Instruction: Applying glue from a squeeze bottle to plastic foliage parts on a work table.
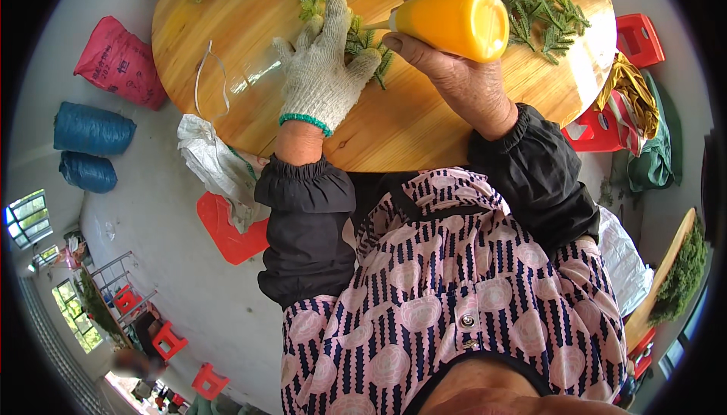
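My left hand [326, 74] wears a white knitted glove with a green cuff. It rests above the wooden tabletop with its fingers spread, and its thumb lies across a small green fir sprig [380, 69]. Just to the right, my right hand [462, 82] is bare and wraps round a yellow squeeze bottle [447, 23]. The bottle is tipped on its side, its narrow nozzle pointing left at the sprig between thumb and forefinger. More fir branches [541, 17] lie along the far side of the table.
The round wooden table [227, 104] fills the top. A thin white strip [198, 89] lies on its left part. Red stools [231, 229] stand by the table, one under a white sack [216, 161]. Pink [121, 63] and blue sacks [95, 129] sit at left.
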{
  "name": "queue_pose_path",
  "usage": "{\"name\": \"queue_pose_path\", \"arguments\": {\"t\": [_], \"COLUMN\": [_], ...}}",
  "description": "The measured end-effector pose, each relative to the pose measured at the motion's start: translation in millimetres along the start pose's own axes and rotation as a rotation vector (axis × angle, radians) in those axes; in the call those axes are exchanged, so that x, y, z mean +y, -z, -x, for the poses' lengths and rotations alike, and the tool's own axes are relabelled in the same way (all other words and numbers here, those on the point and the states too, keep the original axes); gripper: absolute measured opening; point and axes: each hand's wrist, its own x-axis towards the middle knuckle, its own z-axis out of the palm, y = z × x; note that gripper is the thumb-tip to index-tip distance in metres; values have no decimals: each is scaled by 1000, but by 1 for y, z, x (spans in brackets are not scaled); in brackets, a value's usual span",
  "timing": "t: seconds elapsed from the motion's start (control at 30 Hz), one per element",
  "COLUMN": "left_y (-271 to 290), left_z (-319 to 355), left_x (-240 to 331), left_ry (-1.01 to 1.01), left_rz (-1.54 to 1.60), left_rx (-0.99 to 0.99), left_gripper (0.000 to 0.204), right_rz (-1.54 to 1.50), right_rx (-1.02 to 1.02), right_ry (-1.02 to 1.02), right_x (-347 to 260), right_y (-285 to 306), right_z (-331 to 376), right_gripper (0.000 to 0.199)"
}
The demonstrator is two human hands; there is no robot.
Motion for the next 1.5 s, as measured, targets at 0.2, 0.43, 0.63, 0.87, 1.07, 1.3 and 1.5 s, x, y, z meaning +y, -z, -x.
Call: {"name": "queue_pose_path", "arguments": {"t": [0.2, 0.43, 0.63, 0.87, 1.07, 1.3, 1.5], "left_y": [2, 1, -7, -2, -3, -5, -4], "left_z": [2, 1, -2, -5, -8, -8, -4], "left_x": [-10, -13, -14, -18, -17, -18, -20], "left_ry": [-69, -28, 2, -13, -1, -29, -38], "left_rz": [-26, 61, -42, -30, 24, -61, -56], "left_rx": [-21, -2, 37, 43, 14, 32, 51], "left_gripper": [94, 94, 100, 102, 100, 98, 97], "right_rz": [178, 543, 577, 622, 844, 727, 613], "right_rx": [76, -1, 18, -35, -83, -99, -74], "right_ry": [118, 365, 394, 383, 520, 480, 403], "right_x": [-6, 8, 5, 2, 12, 6, 4], "right_y": [-9, -6, -6, -3, 0, -1, -4], "right_z": [-5, 2, -2, -6, -6, -5, -3], "right_gripper": [23, 22, 23, 26, 32, 28, 24]}}
